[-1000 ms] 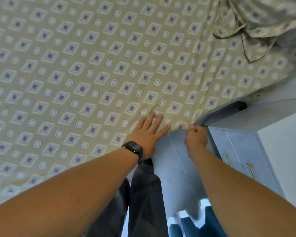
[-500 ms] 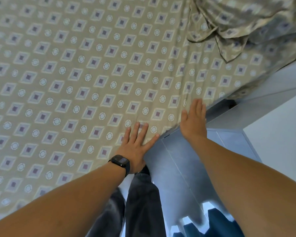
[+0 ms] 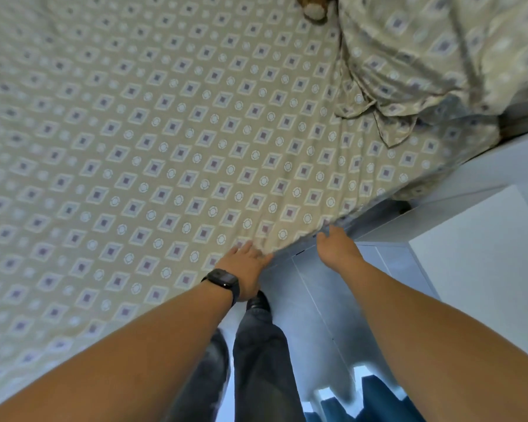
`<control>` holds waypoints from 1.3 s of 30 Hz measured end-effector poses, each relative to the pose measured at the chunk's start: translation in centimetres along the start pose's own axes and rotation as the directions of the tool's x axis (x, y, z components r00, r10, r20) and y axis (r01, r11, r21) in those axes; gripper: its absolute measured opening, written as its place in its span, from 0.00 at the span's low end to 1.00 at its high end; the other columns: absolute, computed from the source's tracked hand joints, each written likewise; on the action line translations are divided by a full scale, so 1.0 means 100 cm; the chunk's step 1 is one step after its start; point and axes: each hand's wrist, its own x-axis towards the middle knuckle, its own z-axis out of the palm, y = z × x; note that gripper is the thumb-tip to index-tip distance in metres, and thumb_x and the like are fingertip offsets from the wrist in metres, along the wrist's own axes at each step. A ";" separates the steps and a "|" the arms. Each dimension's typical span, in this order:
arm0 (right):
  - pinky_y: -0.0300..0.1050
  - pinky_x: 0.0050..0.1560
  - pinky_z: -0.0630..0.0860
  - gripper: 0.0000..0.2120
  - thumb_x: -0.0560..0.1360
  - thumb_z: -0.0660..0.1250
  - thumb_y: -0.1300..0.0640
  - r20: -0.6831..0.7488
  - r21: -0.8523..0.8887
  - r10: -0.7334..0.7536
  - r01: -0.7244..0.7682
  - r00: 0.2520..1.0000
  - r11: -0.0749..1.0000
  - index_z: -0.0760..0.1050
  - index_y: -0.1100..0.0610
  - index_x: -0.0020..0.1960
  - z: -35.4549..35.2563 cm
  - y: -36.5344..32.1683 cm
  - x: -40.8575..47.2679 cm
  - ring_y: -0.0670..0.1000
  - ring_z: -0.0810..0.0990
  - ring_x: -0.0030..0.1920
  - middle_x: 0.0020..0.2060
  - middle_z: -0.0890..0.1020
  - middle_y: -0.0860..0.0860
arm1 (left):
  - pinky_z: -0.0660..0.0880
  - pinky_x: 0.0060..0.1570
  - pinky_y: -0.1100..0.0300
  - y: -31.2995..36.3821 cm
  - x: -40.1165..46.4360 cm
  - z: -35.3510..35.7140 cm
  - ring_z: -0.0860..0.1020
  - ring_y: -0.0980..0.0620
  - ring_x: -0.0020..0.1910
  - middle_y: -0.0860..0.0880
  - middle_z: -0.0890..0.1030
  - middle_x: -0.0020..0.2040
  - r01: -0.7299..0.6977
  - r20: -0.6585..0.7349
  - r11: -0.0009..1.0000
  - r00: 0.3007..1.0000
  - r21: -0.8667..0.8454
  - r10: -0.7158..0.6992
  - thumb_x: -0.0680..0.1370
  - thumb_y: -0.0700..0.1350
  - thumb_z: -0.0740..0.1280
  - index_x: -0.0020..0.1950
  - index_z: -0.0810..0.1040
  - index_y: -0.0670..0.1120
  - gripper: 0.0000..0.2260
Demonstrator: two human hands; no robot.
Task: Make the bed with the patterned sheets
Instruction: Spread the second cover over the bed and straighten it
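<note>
A beige patterned sheet point(image 3: 171, 153) with squares and circles covers the mattress and fills most of the view. A pillow in a matching patterned case point(image 3: 415, 56) lies at the upper right. My left hand point(image 3: 244, 263), with a black watch on the wrist, presses flat on the sheet at the mattress edge. My right hand point(image 3: 336, 248) reaches to the sheet's edge just to the right, fingers extended under the hem; its fingertips are partly hidden.
A white cabinet point(image 3: 470, 269) stands close to the bed on the right, leaving a narrow strip of grey tiled floor point(image 3: 311, 315). My dark trousers point(image 3: 256, 360) show below. A brown furry object point(image 3: 314, 7) lies at the top of the bed.
The view has pulled back, showing more of the bed. My right hand let go of the pinched hem, lifted flat on the sheet, then dropped to the edge. My left hand stays flat.
</note>
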 end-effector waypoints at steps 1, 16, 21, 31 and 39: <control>0.54 0.63 0.71 0.22 0.84 0.53 0.52 0.027 -0.015 -0.033 0.033 0.999 0.999 0.64 0.59 0.75 -0.011 -0.015 -0.023 0.62 0.72 0.68 0.72 0.70 0.59 | 0.53 0.78 0.46 0.002 -0.020 -0.012 0.49 0.43 0.82 0.46 0.59 0.81 0.017 0.015 0.997 1.000 -0.070 -0.016 0.82 0.44 0.62 0.82 0.53 0.54 0.31; 0.48 0.70 0.66 0.22 0.84 0.54 0.50 0.143 0.054 -0.622 0.621 0.770 0.782 0.67 0.53 0.77 -0.032 -0.211 -0.430 0.55 0.70 0.73 0.76 0.70 0.52 | 0.74 0.64 0.52 -0.021 -0.426 -0.085 0.78 0.50 0.62 0.50 0.80 0.66 0.080 -0.363 0.707 0.815 -0.703 -0.453 0.82 0.45 0.61 0.70 0.77 0.51 0.17; 0.49 0.71 0.67 0.22 0.84 0.56 0.50 0.126 -0.013 -0.850 0.858 0.511 0.514 0.68 0.50 0.77 0.034 -0.299 -0.556 0.52 0.69 0.74 0.76 0.69 0.49 | 0.75 0.62 0.54 -0.086 -0.569 -0.004 0.79 0.52 0.60 0.51 0.81 0.64 0.093 -0.425 0.584 0.596 -0.806 -0.681 0.83 0.47 0.61 0.68 0.78 0.52 0.15; 0.45 0.55 0.73 0.19 0.82 0.59 0.50 0.198 -0.108 -0.937 0.957 0.287 0.270 0.73 0.50 0.72 0.223 -0.350 -0.760 0.51 0.77 0.63 0.73 0.70 0.48 | 0.75 0.61 0.56 -0.159 -0.795 0.175 0.79 0.54 0.58 0.53 0.82 0.63 0.134 -0.455 0.567 0.462 -0.812 -0.761 0.82 0.44 0.61 0.65 0.81 0.51 0.14; 0.53 0.57 0.79 0.17 0.81 0.61 0.49 0.223 -0.220 -0.925 0.940 0.307 0.260 0.75 0.49 0.68 0.324 -0.415 -0.816 0.51 0.80 0.56 0.71 0.71 0.48 | 0.77 0.58 0.55 -0.252 -0.880 0.233 0.80 0.56 0.51 0.54 0.84 0.58 0.084 -0.521 0.595 0.397 -0.799 -0.756 0.82 0.45 0.62 0.63 0.82 0.52 0.13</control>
